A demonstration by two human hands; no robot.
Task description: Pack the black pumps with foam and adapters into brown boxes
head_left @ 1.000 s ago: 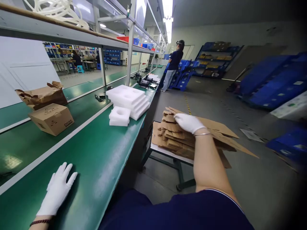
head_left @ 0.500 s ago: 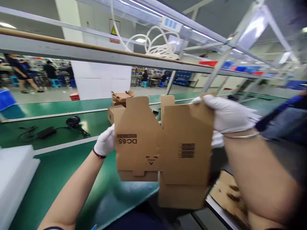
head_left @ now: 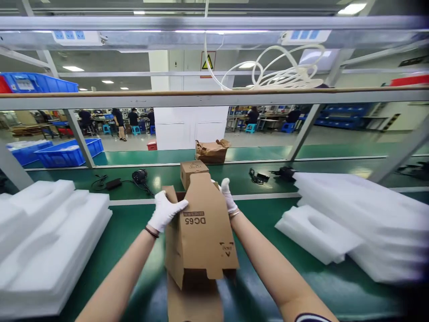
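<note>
A brown cardboard box [head_left: 208, 241], part-folded with flaps hanging loose and DC65 printed upside down, stands over the green bench in front of me. My left hand [head_left: 166, 211], in a white glove, grips its upper left edge, thumb lying on the printed face. On the far right side my right hand [head_left: 228, 195], also gloved, holds the box with its thumb raised; its other fingers are partly hidden behind the cardboard. Just beyond the hands sits a closed small carton [head_left: 191, 169].
White foam pieces [head_left: 67, 232] are stacked at left, with another foam stack [head_left: 355, 210] at right. Black adapters with cables [head_left: 114, 183] lie on the rear strip. An open brown carton [head_left: 212, 152] stands behind; a metal shelf [head_left: 167, 100] spans above.
The flat cardboard has been opened into a box shape and brought to the bench's middle. My right hand has moved from its right corner to its side. The view has turned left.
</note>
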